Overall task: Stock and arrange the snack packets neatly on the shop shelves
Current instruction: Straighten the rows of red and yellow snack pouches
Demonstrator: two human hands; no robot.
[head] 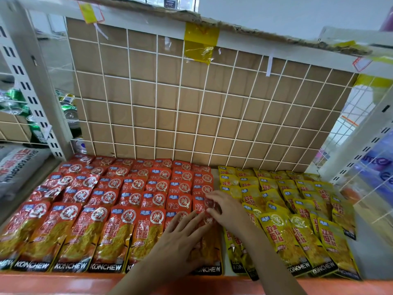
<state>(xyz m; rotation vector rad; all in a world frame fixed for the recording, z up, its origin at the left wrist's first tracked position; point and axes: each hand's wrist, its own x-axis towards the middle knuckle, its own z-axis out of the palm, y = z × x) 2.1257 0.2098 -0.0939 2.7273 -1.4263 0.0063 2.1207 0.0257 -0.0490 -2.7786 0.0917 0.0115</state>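
Observation:
Red snack packets (110,209) lie in overlapping rows across the left and middle of the shelf (374,252). Yellow snack packets (297,209) fill the rows to their right. My left hand (180,237) lies flat with straight fingers on the front red packet (209,250) of the rightmost red row. My right hand (225,206) sits just behind it, its fingertips on the top edge of that same packet, where the red and yellow rows meet. Whether those fingers pinch the packet is unclear.
A white wire grid (191,103) backed by cardboard closes the rear. An orange shelf lip (63,284) runs along the front. Green cans (14,103) and grey sacks (14,167) sit in the bay to the left. A wire divider (365,167) stands at the right.

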